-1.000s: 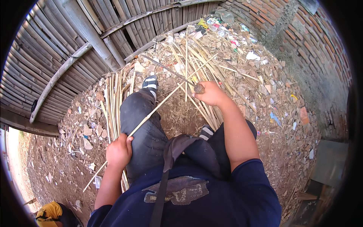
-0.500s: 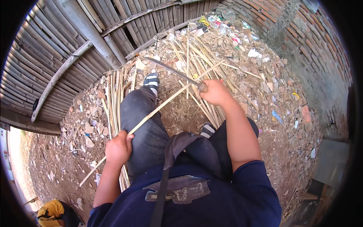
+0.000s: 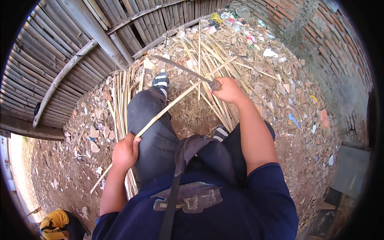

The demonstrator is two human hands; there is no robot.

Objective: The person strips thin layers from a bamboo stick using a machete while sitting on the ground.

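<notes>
My left hand (image 3: 126,153) is closed around a long, pale bamboo strip (image 3: 162,112) beside my left thigh. The strip slants up to the right across my leg, and its short lower end sticks out below the fist. In my right hand (image 3: 228,90) is a knife (image 3: 182,68) with a long dark blade, gripped by its handle. The blade points up and to the left and crosses the strip near the right fist; whether the two touch I cannot tell. Under the strip's far end lies a loose bundle of bamboo strips (image 3: 208,58) on the ground.
More bamboo strips (image 3: 121,94) lie along my left leg. A bamboo slat wall (image 3: 52,52) stands at the far left, a brick wall (image 3: 320,36) at the right. Stones and litter (image 3: 270,53) cover the dirt. At lower left is another person (image 3: 56,224) in yellow.
The bamboo strip has shifted slightly up and to the right through my left hand's side, with less of its lower end showing. The knife's blade has moved a little and is blurred.
</notes>
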